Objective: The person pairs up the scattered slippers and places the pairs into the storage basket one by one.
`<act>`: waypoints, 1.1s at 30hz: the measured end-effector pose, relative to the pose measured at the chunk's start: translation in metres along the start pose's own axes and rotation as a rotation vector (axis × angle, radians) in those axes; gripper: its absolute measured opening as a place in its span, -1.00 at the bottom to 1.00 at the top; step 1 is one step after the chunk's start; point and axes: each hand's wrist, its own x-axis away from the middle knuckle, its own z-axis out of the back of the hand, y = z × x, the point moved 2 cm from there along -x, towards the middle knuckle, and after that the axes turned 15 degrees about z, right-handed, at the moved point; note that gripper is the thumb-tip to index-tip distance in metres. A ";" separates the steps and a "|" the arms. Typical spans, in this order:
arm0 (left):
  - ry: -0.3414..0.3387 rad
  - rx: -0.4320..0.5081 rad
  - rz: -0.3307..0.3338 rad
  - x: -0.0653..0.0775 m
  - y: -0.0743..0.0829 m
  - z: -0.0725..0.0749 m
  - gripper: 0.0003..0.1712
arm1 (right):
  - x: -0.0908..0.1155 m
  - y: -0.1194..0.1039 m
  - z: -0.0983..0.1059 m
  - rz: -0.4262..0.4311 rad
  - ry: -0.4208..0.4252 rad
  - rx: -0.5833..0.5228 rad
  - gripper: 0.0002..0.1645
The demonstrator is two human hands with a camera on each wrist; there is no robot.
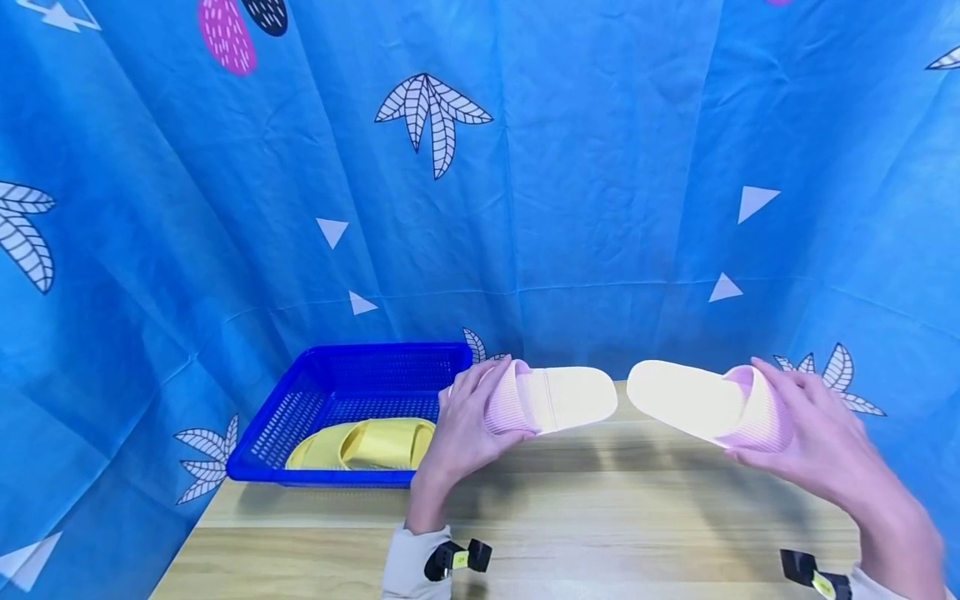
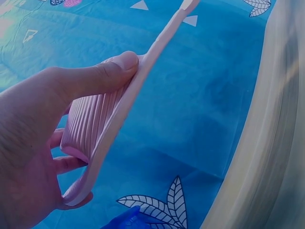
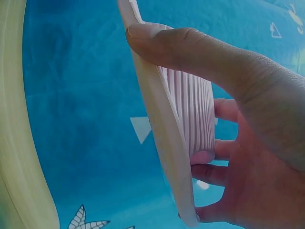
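Note:
In the head view my left hand (image 1: 468,417) grips a pink slipper (image 1: 573,398) around its ribbed strap, the heel end pointing right. My right hand (image 1: 821,433) holds the other pink slipper (image 1: 678,398) the same way, its heel end pointing left. The two heel ends face each other with a small gap, both slippers raised over the table. The left wrist view shows the thumb (image 2: 107,74) pressed on the sole's edge and fingers under the far side. In the right wrist view the right thumb (image 3: 176,45) likewise lies across the sole's edge.
Left of my left hand, a blue mesh basket (image 1: 270,433) stands on the wooden table (image 1: 585,542). Yellow slippers (image 1: 382,442) lie in it, partly hidden by its front rim. A blue patterned curtain (image 1: 600,167) hangs behind the table.

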 end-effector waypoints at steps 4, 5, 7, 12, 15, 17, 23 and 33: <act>0.007 0.014 -0.013 0.000 -0.001 0.000 0.20 | -0.002 -0.003 -0.002 0.001 -0.009 -0.020 0.53; 0.007 0.019 -0.016 0.000 -0.001 0.000 0.20 | -0.003 -0.004 -0.002 0.001 -0.011 -0.024 0.53; 0.004 0.024 -0.016 -0.001 -0.001 0.000 0.21 | -0.003 -0.005 -0.003 0.000 -0.015 -0.034 0.53; -0.004 0.038 -0.017 -0.001 -0.001 0.000 0.21 | -0.005 -0.007 -0.005 0.009 -0.011 -0.042 0.52; -0.008 0.049 -0.022 0.000 -0.001 -0.001 0.20 | -0.005 -0.008 -0.005 0.008 -0.016 -0.042 0.51; -0.008 0.056 -0.027 0.000 -0.001 -0.001 0.20 | -0.006 -0.009 -0.006 0.007 -0.022 -0.043 0.51; -0.011 0.053 -0.023 0.001 -0.001 -0.001 0.20 | -0.006 -0.012 -0.004 0.011 -0.034 -0.044 0.52; -0.013 0.049 -0.050 0.000 0.001 -0.003 0.21 | -0.005 -0.013 -0.004 0.044 -0.029 -0.038 0.52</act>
